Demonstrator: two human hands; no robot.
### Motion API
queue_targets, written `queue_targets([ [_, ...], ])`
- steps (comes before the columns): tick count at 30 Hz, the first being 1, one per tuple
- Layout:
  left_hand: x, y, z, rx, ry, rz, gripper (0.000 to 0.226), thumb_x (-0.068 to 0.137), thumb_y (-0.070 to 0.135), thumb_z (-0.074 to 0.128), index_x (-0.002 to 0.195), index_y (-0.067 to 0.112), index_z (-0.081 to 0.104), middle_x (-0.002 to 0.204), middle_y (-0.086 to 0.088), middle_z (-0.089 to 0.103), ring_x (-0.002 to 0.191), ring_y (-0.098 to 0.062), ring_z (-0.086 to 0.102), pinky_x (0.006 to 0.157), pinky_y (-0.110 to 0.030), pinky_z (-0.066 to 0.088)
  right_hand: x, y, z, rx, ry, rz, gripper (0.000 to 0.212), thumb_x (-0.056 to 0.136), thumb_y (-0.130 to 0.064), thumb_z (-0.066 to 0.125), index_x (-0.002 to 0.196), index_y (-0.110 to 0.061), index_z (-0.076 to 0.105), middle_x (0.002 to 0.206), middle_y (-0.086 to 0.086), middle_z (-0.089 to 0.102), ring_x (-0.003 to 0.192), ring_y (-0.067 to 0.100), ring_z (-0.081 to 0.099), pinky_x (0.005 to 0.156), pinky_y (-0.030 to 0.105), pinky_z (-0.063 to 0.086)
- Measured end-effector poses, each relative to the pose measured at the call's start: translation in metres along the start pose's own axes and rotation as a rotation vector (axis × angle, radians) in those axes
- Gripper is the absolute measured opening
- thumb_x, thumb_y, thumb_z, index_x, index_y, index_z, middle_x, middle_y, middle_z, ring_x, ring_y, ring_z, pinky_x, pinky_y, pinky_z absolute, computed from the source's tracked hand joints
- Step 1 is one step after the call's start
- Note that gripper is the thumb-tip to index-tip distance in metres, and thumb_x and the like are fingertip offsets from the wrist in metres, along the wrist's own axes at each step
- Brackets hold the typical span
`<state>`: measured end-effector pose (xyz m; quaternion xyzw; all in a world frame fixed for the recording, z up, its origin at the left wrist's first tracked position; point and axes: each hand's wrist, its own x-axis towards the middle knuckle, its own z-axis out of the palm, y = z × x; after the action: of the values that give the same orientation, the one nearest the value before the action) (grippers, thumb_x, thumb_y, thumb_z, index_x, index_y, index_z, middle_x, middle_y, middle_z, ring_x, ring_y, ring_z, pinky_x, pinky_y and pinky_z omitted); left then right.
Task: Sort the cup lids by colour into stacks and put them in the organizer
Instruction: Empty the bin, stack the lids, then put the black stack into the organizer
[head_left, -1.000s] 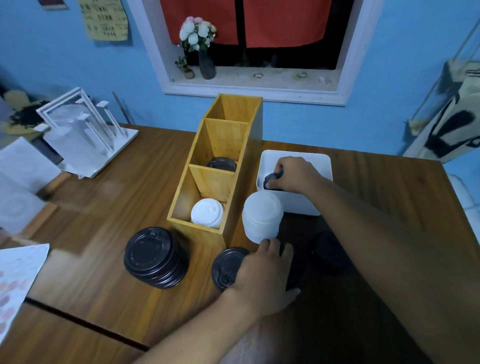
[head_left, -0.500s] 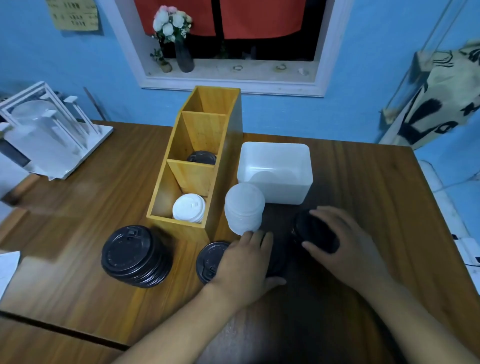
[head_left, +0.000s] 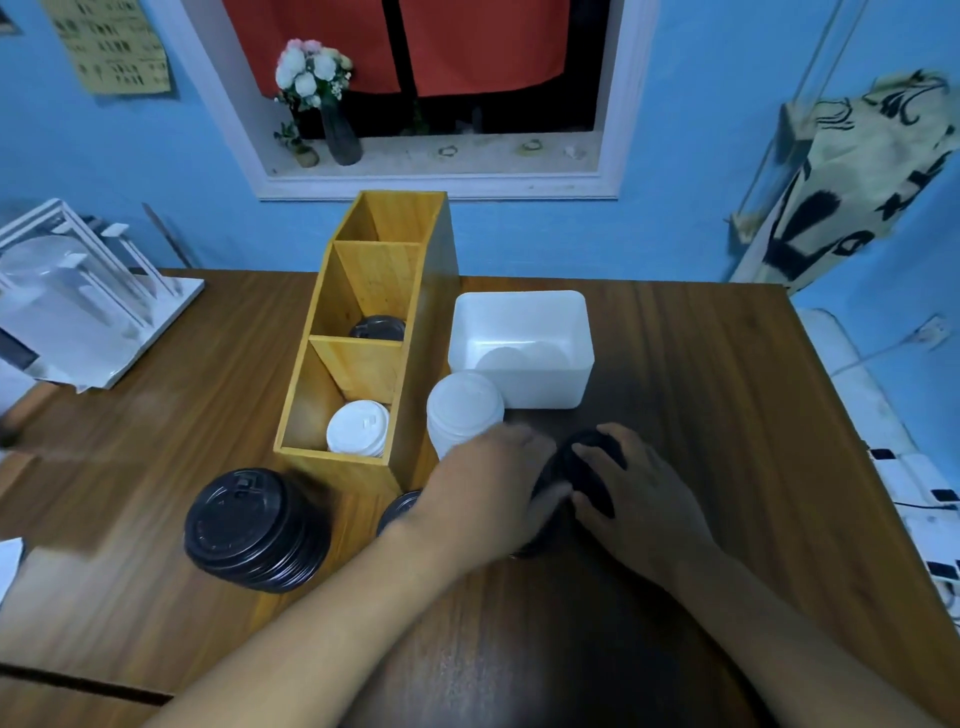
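A: Black lids (head_left: 589, 470) are now gathered on the worktop (head_left: 701, 374) by both hands, where half a second ago only the right hand (head_left: 631, 493) covered them.

B: Left hand (head_left: 488, 493) joined; firm grasp cannot be told. Stacking judged imminent, near the organizer (head_left: 363, 312).

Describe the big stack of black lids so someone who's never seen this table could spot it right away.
Start at the tall wooden organizer in the middle of the brown table. Just in front of its near left corner, out on the tabletop, sits the stack of black lids. It is much wider than the white lids in the organizer's front compartment, and neither hand touches it.
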<state>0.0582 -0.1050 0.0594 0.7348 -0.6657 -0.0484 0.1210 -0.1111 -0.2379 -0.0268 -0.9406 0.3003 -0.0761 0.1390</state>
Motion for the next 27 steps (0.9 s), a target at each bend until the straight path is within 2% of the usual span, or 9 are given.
queue_targets([
  [3,0.049,-0.012,-0.035,-0.050,0.197,-0.126,0.025,0.104,0.026,0.050,0.120,0.017,0.067,0.115,-0.003,0.069,0.105,-0.023,0.064,0.086,-0.037,0.054,-0.002,0.000,-0.003,0.007,0.008,0.033,0.060,0.093,-0.061,0.044,0.146,-0.034,0.037,0.162,-0.001,0.019,0.149,0.022,0.025,0.116,0.045,0.036],
  [5,0.090,-0.029,-0.046,-0.047,0.164,-0.249,0.029,0.103,0.024,0.053,0.128,0.014,0.064,0.124,-0.006,0.068,0.111,-0.024,0.062,0.090,-0.035,0.051,-0.005,-0.002,-0.004,0.046,0.037,0.049,0.061,0.094,-0.061,0.044,0.149,-0.035,0.035,0.165,-0.003,0.015,0.151,0.021,0.021,0.117,0.044,0.033],
  [8,0.141,-0.051,-0.051,0.091,-0.133,-0.399,0.024,0.099,0.031,0.061,0.110,0.011,0.064,0.119,-0.009,0.068,0.097,-0.026,0.059,0.079,-0.033,0.046,-0.008,-0.002,-0.004,0.073,0.099,0.032,0.059,0.095,-0.059,0.044,0.147,-0.031,0.042,0.163,-0.003,0.022,0.148,0.020,0.028,0.113,0.039,0.032],
  [11,0.171,-0.061,-0.041,0.145,-0.511,-0.496,0.032,0.094,0.048,0.065,0.091,0.017,0.057,0.103,-0.005,0.064,0.091,-0.024,0.056,0.081,-0.035,0.045,-0.004,0.001,-0.009,0.088,0.143,0.024,0.052,0.097,-0.055,0.045,0.141,-0.028,0.049,0.158,-0.003,0.031,0.143,0.019,0.034,0.110,0.038,0.036],
  [15,0.179,-0.068,-0.029,0.012,-0.753,-0.678,0.038,0.087,0.040,0.074,0.117,0.019,0.061,0.101,-0.007,0.059,0.087,-0.023,0.055,0.083,-0.038,0.045,0.003,0.000,-0.020,0.116,0.195,0.010,0.045,0.098,-0.050,0.047,0.138,-0.029,0.051,0.155,-0.003,0.037,0.141,0.017,0.036,0.109,0.039,0.040],
  [19,0.177,-0.066,-0.028,0.110,-0.649,-0.584,0.039,0.086,0.038,0.072,0.114,0.013,0.063,0.093,-0.004,0.061,0.082,-0.022,0.058,0.076,-0.035,0.048,0.015,-0.001,-0.032,0.120,0.224,0.020,0.044,0.098,-0.047,0.051,0.139,-0.030,0.052,0.154,-0.006,0.039,0.141,0.013,0.034,0.108,0.032,0.030],
  [21,0.172,-0.063,-0.037,0.134,-0.515,-0.533,0.062,0.080,0.048,0.078,0.121,0.006,0.057,0.091,-0.003,0.062,0.081,-0.024,0.060,0.072,-0.035,0.048,0.024,-0.001,-0.038,0.127,0.256,0.007,0.042,0.099,-0.045,0.054,0.138,-0.029,0.053,0.151,-0.007,0.042,0.138,0.010,0.034,0.106,0.028,0.030],
  [23,0.161,-0.061,-0.052,0.104,-0.356,-0.506,0.080,0.075,0.055,0.083,0.129,0.008,0.045,0.106,-0.005,0.063,0.092,-0.029,0.059,0.072,-0.036,0.045,0.037,0.000,-0.045,0.156,0.273,-0.010,0.041,0.099,-0.042,0.056,0.136,-0.027,0.054,0.148,-0.007,0.045,0.136,0.010,0.037,0.104,0.025,0.031],
  [27,0.112,-0.053,-0.084,0.000,-0.100,-0.427,0.074,0.076,0.060,0.081,0.125,0.019,0.044,0.110,-0.003,0.061,0.098,-0.027,0.058,0.072,-0.037,0.042,0.081,-0.008,-0.063,0.218,0.244,-0.045,0.037,0.099,-0.032,0.058,0.135,-0.026,0.054,0.143,-0.005,0.050,0.133,0.012,0.043,0.103,0.023,0.033],
])
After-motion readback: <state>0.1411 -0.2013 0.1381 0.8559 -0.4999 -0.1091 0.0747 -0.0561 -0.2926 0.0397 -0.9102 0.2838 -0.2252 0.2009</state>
